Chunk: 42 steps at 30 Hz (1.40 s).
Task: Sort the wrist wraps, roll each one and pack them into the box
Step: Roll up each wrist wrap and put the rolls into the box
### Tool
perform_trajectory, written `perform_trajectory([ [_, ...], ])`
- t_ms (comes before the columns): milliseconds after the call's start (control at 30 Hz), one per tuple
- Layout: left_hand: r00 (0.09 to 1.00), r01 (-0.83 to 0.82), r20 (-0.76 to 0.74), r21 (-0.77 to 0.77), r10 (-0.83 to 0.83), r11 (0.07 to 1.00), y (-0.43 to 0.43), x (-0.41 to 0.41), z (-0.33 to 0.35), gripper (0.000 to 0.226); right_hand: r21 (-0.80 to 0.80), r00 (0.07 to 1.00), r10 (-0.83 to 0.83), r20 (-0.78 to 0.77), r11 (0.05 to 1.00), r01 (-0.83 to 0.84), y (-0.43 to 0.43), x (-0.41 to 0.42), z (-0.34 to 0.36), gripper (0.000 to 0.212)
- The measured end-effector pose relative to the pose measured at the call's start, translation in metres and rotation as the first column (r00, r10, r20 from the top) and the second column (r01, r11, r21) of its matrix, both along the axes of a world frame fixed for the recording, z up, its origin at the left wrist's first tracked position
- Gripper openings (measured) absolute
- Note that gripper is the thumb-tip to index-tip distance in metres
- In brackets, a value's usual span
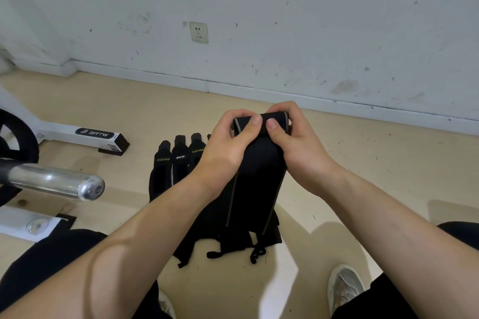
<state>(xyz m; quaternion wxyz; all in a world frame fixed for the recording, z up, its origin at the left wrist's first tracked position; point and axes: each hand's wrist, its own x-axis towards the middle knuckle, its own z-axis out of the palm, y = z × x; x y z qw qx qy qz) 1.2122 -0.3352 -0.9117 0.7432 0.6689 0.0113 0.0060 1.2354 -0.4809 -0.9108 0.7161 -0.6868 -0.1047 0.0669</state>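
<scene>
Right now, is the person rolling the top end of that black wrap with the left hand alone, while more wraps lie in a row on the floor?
Not alone: the head view shows both hands on it. The left hand and the right hand each pinch the top end of the black wrap, while more wraps lie in a row on the floor.
</scene>
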Motion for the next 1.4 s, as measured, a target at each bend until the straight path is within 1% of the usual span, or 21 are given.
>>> perform_trajectory([
  [67, 1.000, -0.023, 0.022, 0.033, 0.022, 0.999, 0.000, 0.000, 0.001, 0.018, 0.046, 0.999, 0.028, -0.026, 0.999, -0.026, 0.001, -0.001, 0.000, 0.010],
  [200, 0.996, 0.001, 0.087, 0.063, -0.007, 0.998, 0.004, 0.001, -0.002, 0.017, 0.200, 0.982, 0.060, -0.179, 0.980, -0.024, 0.002, 0.000, 0.003, 0.009],
  [267, 0.993, 0.020, 0.118, 0.089, -0.030, 0.996, 0.006, 0.001, -0.002, 0.018, 0.202, 0.974, 0.055, -0.222, 0.979, -0.010, 0.002, 0.002, 0.003, 0.010],
  [300, 0.991, 0.026, 0.128, 0.101, -0.039, 0.994, 0.006, 0.001, -0.002, 0.017, 0.180, 0.973, 0.050, -0.227, 0.984, -0.009, 0.002, 0.002, 0.002, 0.015],
  [367, 0.988, 0.027, 0.148, 0.130, -0.046, 0.991, 0.007, 0.002, -0.003, 0.017, 0.099, 0.982, 0.030, -0.186, 0.995, -0.012, 0.002, 0.002, 0.002, 0.026],
  [400, 0.987, 0.027, 0.155, 0.142, -0.049, 0.990, 0.007, 0.002, -0.004, 0.019, 0.051, 0.990, 0.017, -0.143, 0.999, -0.010, 0.003, 0.002, 0.001, 0.027],
  [500, 0.988, 0.041, 0.140, 0.137, -0.060, 0.990, 0.007, 0.001, -0.002, 0.022, -0.042, 1.000, -0.003, -0.025, 0.999, 0.002, 0.002, 0.003, 0.001, 0.016],
  [533, 0.992, 0.044, 0.117, 0.108, -0.057, 0.993, 0.006, 0.000, -0.002, 0.023, -0.056, 1.000, -0.006, 0.001, 0.998, 0.006, 0.001, 0.004, 0.002, 0.012],
  [600, 0.999, 0.024, 0.038, 0.004, -0.024, 1.000, 0.004, -0.001, -0.002, 0.029, -0.075, 0.999, -0.013, 0.040, 0.997, 0.016, -0.001, 0.005, 0.002, 0.005],
  [667, 0.999, 0.008, -0.035, -0.069, -0.010, 0.998, 0.003, 0.000, -0.002, 0.040, -0.093, 0.997, -0.011, 0.074, 0.995, 0.018, -0.002, 0.004, 0.002, 0.003],
  [700, 0.999, 0.017, -0.050, -0.073, -0.020, 0.997, 0.003, 0.001, -0.002, 0.047, -0.094, 0.996, -0.006, 0.086, 0.995, 0.014, -0.002, 0.003, 0.002, 0.004],
  [733, 0.998, 0.025, -0.053, -0.071, -0.029, 0.997, 0.003, 0.001, -0.001, 0.050, -0.087, 0.996, -0.002, 0.090, 0.996, 0.010, -0.002, 0.002, 0.001, 0.005],
  [800, 0.999, 0.003, -0.042, -0.062, -0.006, 0.998, 0.004, 0.001, 0.000, 0.047, -0.054, 0.997, 0.009, 0.077, 0.999, -0.005, -0.001, 0.000, 0.000, 0.007],
  [933, 1.000, -0.005, -0.006, -0.030, 0.005, 1.000, 0.007, 0.002, -0.001, 0.032, 0.062, 0.998, 0.035, -0.058, 0.998, -0.031, -0.001, 0.001, 0.003, 0.011],
  [1000, 1.000, 0.011, 0.011, -0.016, -0.011, 1.000, 0.007, 0.001, -0.001, 0.026, 0.073, 0.994, 0.032, -0.103, 0.997, -0.025, 0.000, 0.001, 0.004, 0.017],
  [1100, 0.999, 0.046, 0.029, -0.003, -0.046, 0.999, 0.009, 0.000, -0.003, 0.026, -0.018, 0.999, -0.001, -0.042, 1.000, 0.000, 0.001, 0.002, 0.002, 0.022],
  [1233, 0.997, 0.072, -0.010, -0.048, -0.073, 0.996, 0.010, 0.002, -0.003, 0.034, -0.047, 1.000, 0.001, 0.021, 0.999, 0.000, -0.001, 0.004, 0.001, 0.010],
  [1300, 0.996, 0.067, -0.047, -0.063, -0.070, 0.996, 0.009, 0.002, -0.003, 0.042, -0.076, 0.999, 0.006, 0.051, 0.997, -0.002, -0.002, 0.004, 0.001, 0.010],
  [1400, 0.998, 0.033, -0.053, -0.049, -0.035, 0.998, 0.007, 0.003, -0.003, 0.047, -0.137, 0.997, 0.008, 0.079, 0.991, 0.003, -0.002, 0.001, -0.001, 0.014],
])
